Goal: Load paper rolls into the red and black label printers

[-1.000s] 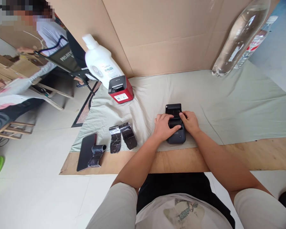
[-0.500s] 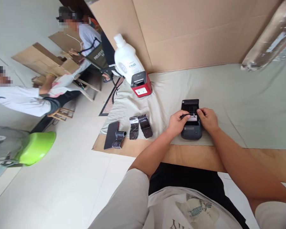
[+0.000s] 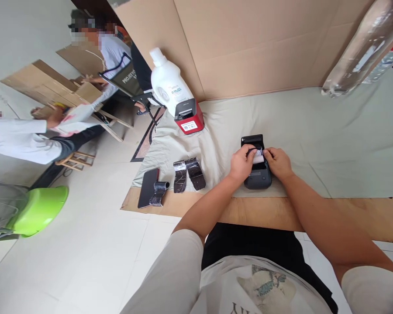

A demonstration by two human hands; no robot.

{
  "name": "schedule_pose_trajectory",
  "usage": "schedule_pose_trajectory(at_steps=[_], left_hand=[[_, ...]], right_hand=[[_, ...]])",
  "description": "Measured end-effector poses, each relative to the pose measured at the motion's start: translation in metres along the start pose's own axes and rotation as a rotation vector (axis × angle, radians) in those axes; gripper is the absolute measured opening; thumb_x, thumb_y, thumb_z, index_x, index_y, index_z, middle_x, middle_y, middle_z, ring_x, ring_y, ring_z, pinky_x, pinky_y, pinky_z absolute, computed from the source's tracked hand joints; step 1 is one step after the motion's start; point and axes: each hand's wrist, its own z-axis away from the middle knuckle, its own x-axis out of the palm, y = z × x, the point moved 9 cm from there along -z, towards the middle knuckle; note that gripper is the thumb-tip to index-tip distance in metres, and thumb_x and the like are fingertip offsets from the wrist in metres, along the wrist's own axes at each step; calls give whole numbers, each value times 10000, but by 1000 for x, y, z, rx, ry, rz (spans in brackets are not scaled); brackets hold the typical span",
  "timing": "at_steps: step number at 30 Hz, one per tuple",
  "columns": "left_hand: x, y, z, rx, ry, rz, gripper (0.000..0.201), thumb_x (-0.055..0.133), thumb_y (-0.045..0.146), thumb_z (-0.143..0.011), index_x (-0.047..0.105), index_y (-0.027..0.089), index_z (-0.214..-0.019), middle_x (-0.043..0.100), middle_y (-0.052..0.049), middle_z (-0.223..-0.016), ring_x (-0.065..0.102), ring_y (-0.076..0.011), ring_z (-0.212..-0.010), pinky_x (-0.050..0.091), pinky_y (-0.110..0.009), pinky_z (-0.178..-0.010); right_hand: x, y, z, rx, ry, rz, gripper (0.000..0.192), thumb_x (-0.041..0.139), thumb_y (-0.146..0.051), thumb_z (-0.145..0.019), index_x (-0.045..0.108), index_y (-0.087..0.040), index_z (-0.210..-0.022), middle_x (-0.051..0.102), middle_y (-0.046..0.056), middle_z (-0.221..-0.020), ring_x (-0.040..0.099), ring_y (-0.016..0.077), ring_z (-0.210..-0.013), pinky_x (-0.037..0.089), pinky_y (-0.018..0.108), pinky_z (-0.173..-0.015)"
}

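Note:
A small black label printer (image 3: 257, 176) lies on the pale green cloth (image 3: 314, 131) with its lid (image 3: 252, 140) open. My left hand (image 3: 241, 162) and my right hand (image 3: 277, 162) meet over its open bay. Their fingertips pinch a white paper roll (image 3: 258, 156) from both sides, just above the printer body.
Two black wrapped rolls (image 3: 189, 173), a dark phone (image 3: 148, 194) and a black wrapper (image 3: 159, 192) lie at the left. A red printer (image 3: 190, 117) and white detergent bottle (image 3: 168, 86) stand behind. Cardboard walls the back; clear bottles (image 3: 363, 52) lean right. Two people work at far left.
The black roll under my hands a second ago is gone and a white paper roll shows in the open bay. My view swung left and my fingers closed on the roll.

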Motion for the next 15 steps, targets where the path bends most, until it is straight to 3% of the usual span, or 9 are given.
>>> schedule_pose_trajectory(at_steps=[3, 7, 11, 15], left_hand=[[8, 21, -9, 104, -82, -45, 136, 649, 351, -891, 690, 221, -888, 707, -48, -931, 624, -206, -892, 456, -325, -901], [-10, 39, -12, 134, -1, -10, 223, 620, 421, -907, 680, 206, -895, 704, -44, -894, 620, -179, -822, 464, -292, -818], [-57, 39, 10, 88, 59, -28, 331, 639, 530, -872, 679, 202, -890, 681, -26, -832, 592, -159, -774, 456, -269, -762], [-139, 21, 45, -9, 161, -143, 347, 687, 557, -816, 683, 211, -843, 681, -22, -793, 597, -171, -768, 466, -283, -756]], right_hand=[[-1, -3, 0, -13, 7, 12, 555, 300, -561, -964, 726, -208, -920, 723, 140, -898, 602, 297, -916, 442, 398, -741], [-1, -3, 0, -17, -12, 4, 532, 315, -551, -958, 723, -212, -916, 726, 139, -922, 606, 298, -934, 449, 401, -766], [0, 0, 0, -28, -29, 4, 527, 334, -541, -943, 728, -192, -938, 729, 145, -899, 615, 305, -915, 448, 404, -753], [1, 5, -2, -22, -10, 10, 516, 346, -541, -937, 726, -192, -953, 726, 150, -892, 617, 316, -913, 442, 405, -731]])
